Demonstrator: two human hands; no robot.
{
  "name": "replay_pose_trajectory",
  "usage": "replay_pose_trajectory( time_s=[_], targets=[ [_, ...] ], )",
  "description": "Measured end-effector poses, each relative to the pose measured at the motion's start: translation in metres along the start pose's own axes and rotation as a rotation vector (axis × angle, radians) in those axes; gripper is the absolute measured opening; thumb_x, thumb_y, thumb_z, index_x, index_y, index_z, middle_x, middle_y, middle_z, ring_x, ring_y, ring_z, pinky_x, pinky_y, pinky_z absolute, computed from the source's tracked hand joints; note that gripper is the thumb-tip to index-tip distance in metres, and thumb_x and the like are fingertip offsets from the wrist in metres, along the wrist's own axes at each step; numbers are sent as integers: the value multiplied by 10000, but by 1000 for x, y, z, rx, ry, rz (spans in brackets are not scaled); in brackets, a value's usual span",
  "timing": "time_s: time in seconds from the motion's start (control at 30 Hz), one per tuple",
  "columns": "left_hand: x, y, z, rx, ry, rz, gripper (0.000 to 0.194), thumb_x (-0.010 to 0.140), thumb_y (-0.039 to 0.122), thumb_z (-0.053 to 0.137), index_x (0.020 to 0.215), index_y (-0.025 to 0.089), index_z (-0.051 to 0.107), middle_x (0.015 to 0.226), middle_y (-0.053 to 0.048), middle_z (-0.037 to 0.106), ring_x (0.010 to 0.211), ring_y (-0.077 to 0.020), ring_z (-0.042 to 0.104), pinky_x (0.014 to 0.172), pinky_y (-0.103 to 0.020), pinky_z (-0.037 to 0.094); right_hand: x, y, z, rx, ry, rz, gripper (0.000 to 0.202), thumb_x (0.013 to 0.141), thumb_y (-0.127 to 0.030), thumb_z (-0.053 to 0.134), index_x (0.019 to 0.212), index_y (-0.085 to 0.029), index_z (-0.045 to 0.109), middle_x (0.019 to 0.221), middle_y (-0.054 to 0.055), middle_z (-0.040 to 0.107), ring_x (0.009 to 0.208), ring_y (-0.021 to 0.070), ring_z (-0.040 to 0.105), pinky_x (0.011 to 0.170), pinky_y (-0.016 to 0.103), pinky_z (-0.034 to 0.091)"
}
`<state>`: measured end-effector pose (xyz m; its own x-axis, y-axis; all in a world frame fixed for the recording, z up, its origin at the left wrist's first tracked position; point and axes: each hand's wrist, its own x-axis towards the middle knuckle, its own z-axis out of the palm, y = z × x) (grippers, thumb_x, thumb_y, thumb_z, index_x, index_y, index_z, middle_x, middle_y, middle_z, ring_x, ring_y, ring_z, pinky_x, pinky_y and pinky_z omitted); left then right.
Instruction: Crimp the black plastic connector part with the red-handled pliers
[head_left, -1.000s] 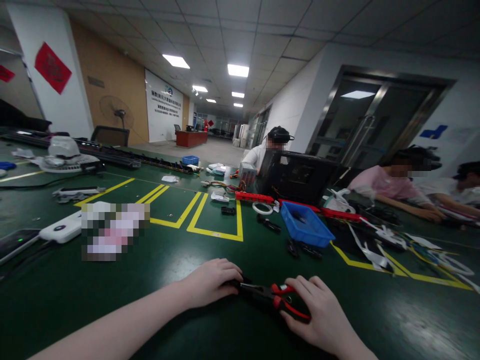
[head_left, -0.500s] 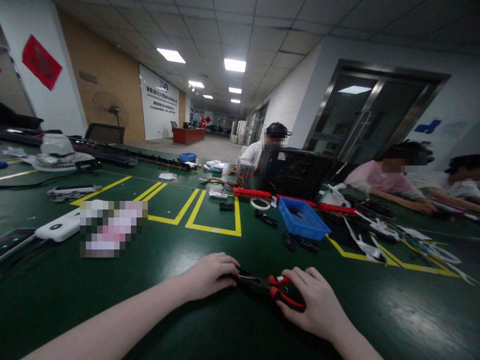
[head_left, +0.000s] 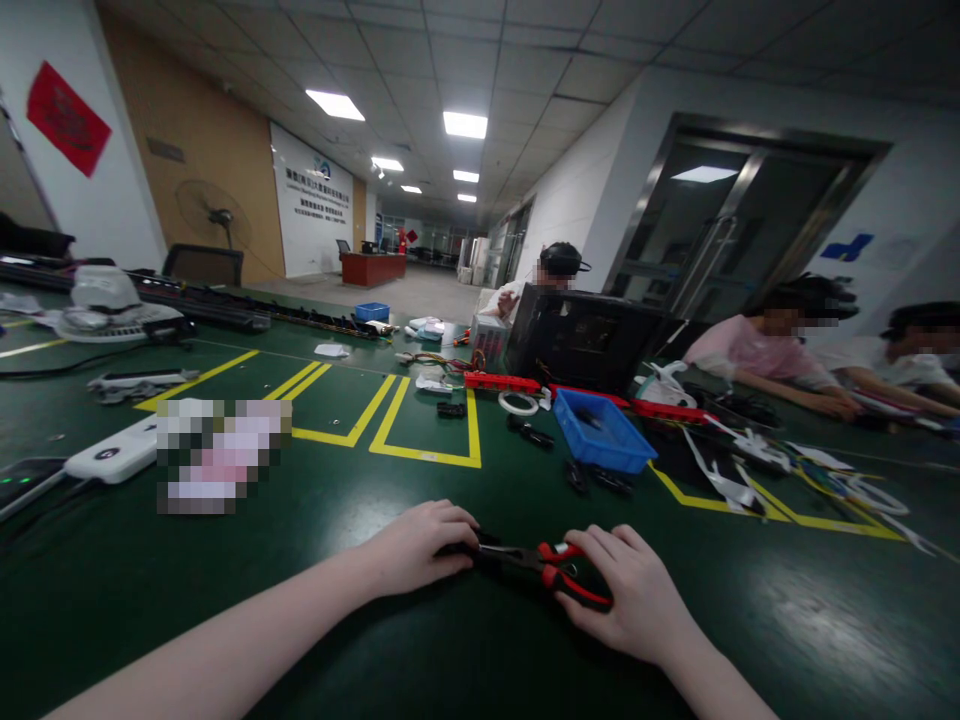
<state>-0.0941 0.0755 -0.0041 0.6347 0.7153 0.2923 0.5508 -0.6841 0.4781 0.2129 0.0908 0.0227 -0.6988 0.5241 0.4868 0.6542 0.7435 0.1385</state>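
My right hand (head_left: 626, 595) is wrapped round the red and black handles of a pair of long-nosed pliers (head_left: 551, 570), which point left. The jaws reach a small black part (head_left: 487, 537) at my left fingertips. My left hand (head_left: 427, 545) is closed on that dark part, and its shape is mostly hidden by the fingers. Both hands are low over the green table (head_left: 420, 650).
Ahead are a blue tray (head_left: 604, 430) with dark pieces, black parts (head_left: 530, 432) beside it, a white ring (head_left: 518, 403) and a large black case (head_left: 585, 335). A white power bank (head_left: 124, 450) lies left. Other people sit across and at right.
The view has shifted slightly. Both hands keep nearly the same hold on the pliers and the black part. The person across has a hand raised near the face.
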Motion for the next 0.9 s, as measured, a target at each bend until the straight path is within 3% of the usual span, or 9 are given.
replay_pose_trajectory(
  time_s=[0.3,0.77,0.9],
  targets=[
    [1,2,-3,14,-11,-2,184,913,182,611,1089,218,649,1230,-56,628,1116,-222,589,945,-372,491,-8,9,9,-82,120,-88,471,759,-413,663,1142,-142,616,985,116,709,862,245,661,835,421,447],
    [0,2,0,21,-10,-9,222,903,165,610,1111,222,662,1245,-67,622,1126,-225,588,950,-384,497,-3,3,8,-54,129,-64,468,757,-414,655,1140,-150,613,987,108,712,868,248,655,868,446,416],
    [1,1,-1,16,60,-13,237,848,161,669,1076,225,666,1327,-75,581,1247,-259,511,1026,-444,450,-3,2,6,-44,153,-57,473,752,-421,647,1146,-163,610,982,99,714,863,245,656,863,441,411]
  ],
)
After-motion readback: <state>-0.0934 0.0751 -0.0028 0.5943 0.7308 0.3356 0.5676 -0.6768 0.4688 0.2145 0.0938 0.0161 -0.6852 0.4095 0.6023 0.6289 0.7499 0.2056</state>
